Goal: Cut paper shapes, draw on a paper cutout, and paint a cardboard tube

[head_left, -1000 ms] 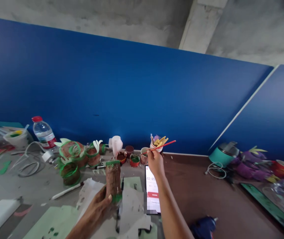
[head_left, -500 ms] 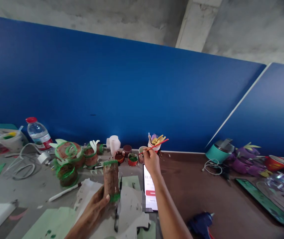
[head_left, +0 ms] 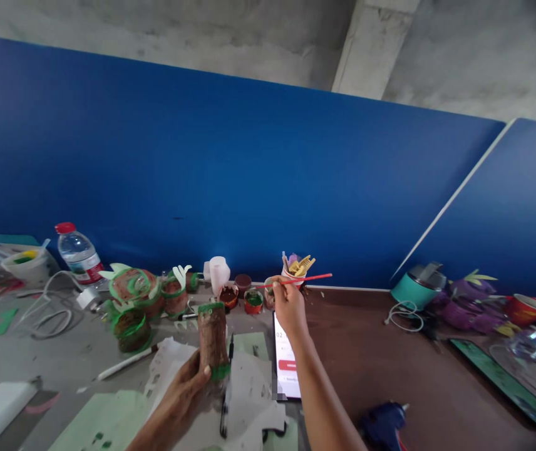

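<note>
My left hand (head_left: 193, 383) grips the lower end of a brown painted cylinder (head_left: 212, 338) with green rims, held upright above papers. Pinched in my right hand (head_left: 287, 305) is a thin red-handled paintbrush (head_left: 315, 277), lying almost level. Its other end points left above the small cups and is too fine to make out. Just below and left of that end stands a red cup of green paint (head_left: 253, 302). Beside it is a cup of dark brown paint (head_left: 228, 295). Another small cup (head_left: 269, 293) is partly covered by my right hand.
A phone (head_left: 287, 366) lies partly under my right forearm. Behind that hand stands a cup of yellow tools (head_left: 300, 266). Green-and-brown painted pots (head_left: 131, 329) and a water bottle (head_left: 80, 254) are on the left. A glue gun (head_left: 383, 423) lies front right, and a blue partition (head_left: 249, 169) rises behind.
The red brush has gone from a slant to nearly level, its handle end swinging right and down. My left hand still holds the cylinder. The whole view has shifted slightly.
</note>
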The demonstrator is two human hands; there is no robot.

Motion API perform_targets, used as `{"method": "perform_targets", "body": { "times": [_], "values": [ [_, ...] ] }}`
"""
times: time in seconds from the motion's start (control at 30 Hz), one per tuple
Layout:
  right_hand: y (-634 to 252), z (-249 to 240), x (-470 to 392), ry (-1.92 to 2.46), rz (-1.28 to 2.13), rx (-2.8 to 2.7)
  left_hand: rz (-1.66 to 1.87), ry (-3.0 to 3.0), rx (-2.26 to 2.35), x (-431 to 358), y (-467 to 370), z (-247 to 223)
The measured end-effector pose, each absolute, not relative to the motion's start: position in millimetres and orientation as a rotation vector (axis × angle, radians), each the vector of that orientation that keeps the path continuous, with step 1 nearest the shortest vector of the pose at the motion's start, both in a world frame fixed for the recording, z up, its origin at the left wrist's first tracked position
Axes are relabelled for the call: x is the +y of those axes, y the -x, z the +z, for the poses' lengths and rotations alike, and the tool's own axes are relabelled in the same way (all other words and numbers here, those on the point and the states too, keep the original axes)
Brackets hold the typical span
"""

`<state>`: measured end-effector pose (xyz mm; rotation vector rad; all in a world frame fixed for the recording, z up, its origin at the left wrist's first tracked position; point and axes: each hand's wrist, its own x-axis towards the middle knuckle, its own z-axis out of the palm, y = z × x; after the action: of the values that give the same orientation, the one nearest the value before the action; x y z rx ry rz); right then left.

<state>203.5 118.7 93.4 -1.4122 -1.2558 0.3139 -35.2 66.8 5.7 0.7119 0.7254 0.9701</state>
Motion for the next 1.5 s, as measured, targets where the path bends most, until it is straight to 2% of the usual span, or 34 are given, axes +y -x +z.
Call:
{"method": "perform_targets", "body": {
  "times": [0.27, 1.0, 1.5],
  "values": [
    [-176.7, 107.9, 126.9, 1.449, 0.302, -1.415, 0.980, -0.702, 0.699, 62.6, 31.9, 19.7],
    [-140.9, 77.0, 175.5, 1.830, 0.306, -1.735, 0.981, -0.691, 0.741, 64.2, 29.2, 20.8],
    [-140.1, 82.1, 179.8, 1.849, 0.369, -1.742, 0.971, -0.705, 0.661, 64.4, 31.4, 17.7]
  ]
}}
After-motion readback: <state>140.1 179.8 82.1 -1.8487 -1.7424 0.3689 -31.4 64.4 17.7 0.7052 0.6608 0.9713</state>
